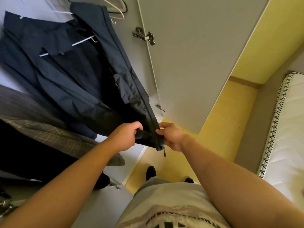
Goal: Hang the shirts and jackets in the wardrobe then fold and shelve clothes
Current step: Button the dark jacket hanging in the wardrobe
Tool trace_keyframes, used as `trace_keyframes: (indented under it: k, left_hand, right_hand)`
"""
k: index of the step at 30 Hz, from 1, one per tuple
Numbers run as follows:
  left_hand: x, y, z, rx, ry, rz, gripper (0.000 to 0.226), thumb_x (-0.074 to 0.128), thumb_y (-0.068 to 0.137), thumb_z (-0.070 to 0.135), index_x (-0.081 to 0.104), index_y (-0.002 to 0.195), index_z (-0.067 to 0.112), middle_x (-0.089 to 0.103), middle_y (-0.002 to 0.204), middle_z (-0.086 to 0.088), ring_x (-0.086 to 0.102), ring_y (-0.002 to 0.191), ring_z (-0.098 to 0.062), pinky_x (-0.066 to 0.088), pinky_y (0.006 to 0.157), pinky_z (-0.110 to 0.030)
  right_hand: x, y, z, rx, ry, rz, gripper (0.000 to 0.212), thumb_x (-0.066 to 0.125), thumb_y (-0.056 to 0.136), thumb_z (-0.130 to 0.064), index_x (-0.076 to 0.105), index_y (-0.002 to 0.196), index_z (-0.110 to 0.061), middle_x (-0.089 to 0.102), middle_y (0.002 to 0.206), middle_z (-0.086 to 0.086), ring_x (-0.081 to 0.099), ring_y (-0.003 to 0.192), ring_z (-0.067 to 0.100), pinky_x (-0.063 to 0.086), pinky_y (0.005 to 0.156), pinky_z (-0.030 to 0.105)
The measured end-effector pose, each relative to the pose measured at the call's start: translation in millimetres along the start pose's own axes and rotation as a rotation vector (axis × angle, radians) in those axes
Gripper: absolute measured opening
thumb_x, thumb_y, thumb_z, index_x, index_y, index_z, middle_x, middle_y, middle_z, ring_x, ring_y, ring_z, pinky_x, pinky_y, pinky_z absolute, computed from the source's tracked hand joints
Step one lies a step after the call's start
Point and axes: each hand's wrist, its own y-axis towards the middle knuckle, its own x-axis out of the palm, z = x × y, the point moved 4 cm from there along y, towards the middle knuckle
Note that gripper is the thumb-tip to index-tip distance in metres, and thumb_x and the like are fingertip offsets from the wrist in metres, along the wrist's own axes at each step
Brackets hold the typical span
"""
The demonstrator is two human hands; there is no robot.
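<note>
Reaching forward, left hand [126,137] grips jacket [79,79] hem; right hand [171,136] seemingly pinches the zipper [162,146].

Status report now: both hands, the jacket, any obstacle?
Left hand grips hanging navy jacket at hem. Right hand pinches hem by zipper pull. Wardrobe door open, nothing blocking.

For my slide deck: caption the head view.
The left hand and right hand hold the hanging dark jacket by its hem.
</note>
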Motion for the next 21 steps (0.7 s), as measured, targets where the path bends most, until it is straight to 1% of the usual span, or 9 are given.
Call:
trace_keyframes:
  k: [3,6,8,10,12,13,15,18,21]
  left_hand:
    - [-23,4,-4,0.043,-0.175,-0.004,0.027,0.060,0.095,0.018,0.065,0.108,0.042,0.055,0.110,0.018,0.059,0.097,-0.006,0.044,0.070,-0.015]
    - [-42,7,-2,0.093,-0.235,0.044,0.009,0.070,0.089,0.036,0.068,0.085,0.044,0.061,0.096,0.017,0.062,0.091,-0.003,0.046,0.074,-0.020]
    - [-51,7,1,0.072,-0.397,-0.002,0.010,0.070,0.088,0.046,0.071,0.082,0.038,0.070,0.088,0.013,0.067,0.086,-0.004,0.051,0.077,-0.027]
    - [-60,5,7,-0.006,-0.556,-0.094,0.038,0.063,0.081,0.066,0.075,0.086,0.030,0.074,0.088,0.011,0.069,0.085,-0.001,0.053,0.078,-0.029]
    - [-67,2,13,-0.098,-0.570,-0.151,0.069,0.042,0.074,0.086,0.077,0.086,0.028,0.075,0.088,0.012,0.066,0.075,0.006,0.049,0.065,-0.020]
    - [-69,3,15,-0.146,-0.565,-0.153,0.079,0.032,0.074,0.090,0.078,0.086,0.028,0.075,0.084,0.011,0.065,0.066,0.006,0.045,0.057,-0.016]
    - [-70,5,16,-0.255,-0.606,-0.091,0.080,0.032,0.077,0.090,0.078,0.084,0.025,0.074,0.076,0.008,0.063,0.058,-0.003,0.040,0.049,-0.017]
    - [-72,10,13,-0.331,-0.665,0.002,0.062,0.053,0.082,0.078,0.075,0.086,0.020,0.072,0.069,0.010,0.060,0.060,-0.009,0.038,0.047,-0.020]
    - [-74,15,9,-0.373,-0.691,0.017,0.052,0.063,0.081,0.069,0.075,0.097,0.020,0.075,0.082,0.001,0.061,0.065,-0.018,0.037,0.051,-0.026]
  right_hand:
    - [8,-8,-23,-0.074,0.128,-0.042,0.028,0.052,0.096,0.007,0.066,0.118,-0.002,0.074,0.106,0.016,0.073,0.097,0.028,0.058,0.090,0.039]
    - [19,-14,-41,-0.143,0.218,-0.056,0.032,0.051,0.093,0.012,0.065,0.120,0.005,0.071,0.112,0.021,0.070,0.101,0.031,0.056,0.092,0.037]
    - [25,-16,-52,-0.161,0.285,-0.052,0.032,0.054,0.091,0.013,0.063,0.122,0.007,0.069,0.116,0.023,0.068,0.105,0.032,0.056,0.092,0.037]
    - [31,-17,-60,-0.159,0.356,-0.051,0.033,0.058,0.090,0.011,0.062,0.123,0.007,0.069,0.116,0.024,0.068,0.104,0.034,0.058,0.089,0.037]
    - [39,-20,-67,-0.166,0.394,-0.075,0.030,0.056,0.092,0.010,0.063,0.120,0.006,0.070,0.112,0.025,0.071,0.095,0.035,0.060,0.080,0.038]
    - [43,-21,-69,-0.175,0.395,-0.105,0.028,0.053,0.093,0.011,0.064,0.119,0.006,0.071,0.108,0.024,0.072,0.090,0.035,0.061,0.075,0.037]
    - [52,-22,-72,-0.202,0.365,-0.174,0.032,0.046,0.094,0.015,0.065,0.118,0.005,0.073,0.105,0.021,0.073,0.088,0.031,0.060,0.074,0.033]
    - [60,-19,-73,-0.241,0.317,-0.181,0.038,0.048,0.090,0.019,0.065,0.118,0.001,0.073,0.110,0.016,0.072,0.099,0.027,0.058,0.083,0.029]
    - [63,-14,-75,-0.271,0.261,-0.113,0.040,0.056,0.084,0.020,0.067,0.113,-0.006,0.076,0.105,0.009,0.073,0.097,0.022,0.058,0.079,0.026]
